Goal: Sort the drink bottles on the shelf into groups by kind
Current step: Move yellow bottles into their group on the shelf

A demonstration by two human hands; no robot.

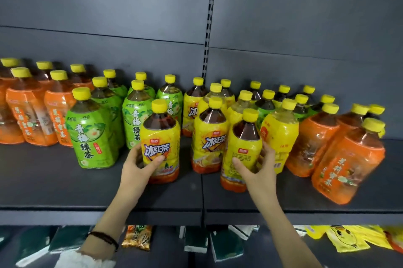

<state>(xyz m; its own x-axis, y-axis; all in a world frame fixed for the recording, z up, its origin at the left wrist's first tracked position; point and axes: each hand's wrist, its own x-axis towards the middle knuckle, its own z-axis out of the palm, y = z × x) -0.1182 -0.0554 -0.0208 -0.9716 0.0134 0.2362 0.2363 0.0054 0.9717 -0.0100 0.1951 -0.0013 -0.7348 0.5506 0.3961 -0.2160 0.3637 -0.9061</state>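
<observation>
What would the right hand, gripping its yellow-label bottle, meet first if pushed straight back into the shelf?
Probably the yellow-label bottle just behind the right hand and its held bottle; depth is uncertain.

Leftmost orange-label bottles (8,102) cut by frame's left edge; rear green-label bottles (267,104) right of centre mostly hidden behind yellow ones; lower-shelf packets (346,238) blurred, print unreadable; left hand's (139,165) fingers hidden behind its yellow-label bottle (161,143).
</observation>
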